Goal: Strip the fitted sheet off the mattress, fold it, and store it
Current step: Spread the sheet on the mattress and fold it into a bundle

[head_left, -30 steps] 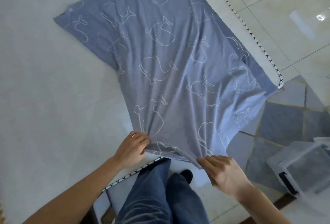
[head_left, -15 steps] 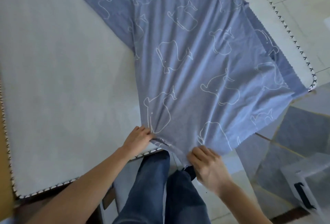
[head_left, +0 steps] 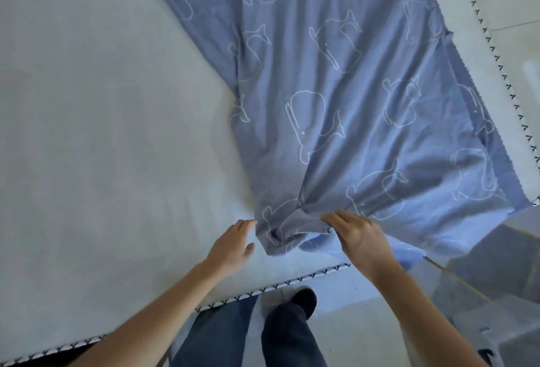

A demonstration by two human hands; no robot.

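Note:
A blue fitted sheet (head_left: pixel 336 97) printed with white whale outlines lies folded in a long strip across the bare white mattress (head_left: pixel 102 133). Its near end is bunched up by the mattress's front edge. My right hand (head_left: pixel 359 238) pinches that bunched near edge, fingers curled into the cloth. My left hand (head_left: pixel 230 247) hovers just left of the sheet's corner with relaxed fingers, holding nothing; its fingertips are beside the cloth. The sheet's right corner hangs over the mattress corner.
The mattress has a black-and-white stitched border (head_left: pixel 496 62) along its right and front edges. My legs in blue jeans (head_left: pixel 248 334) stand at the front edge. A clear plastic storage box (head_left: pixel 502 308) sits on the tiled floor at the lower right.
My left hand has let go of the sheet's near edge. My right hand has pushed the edge forward onto the mattress, bunching it. The view has shifted closer over the mattress.

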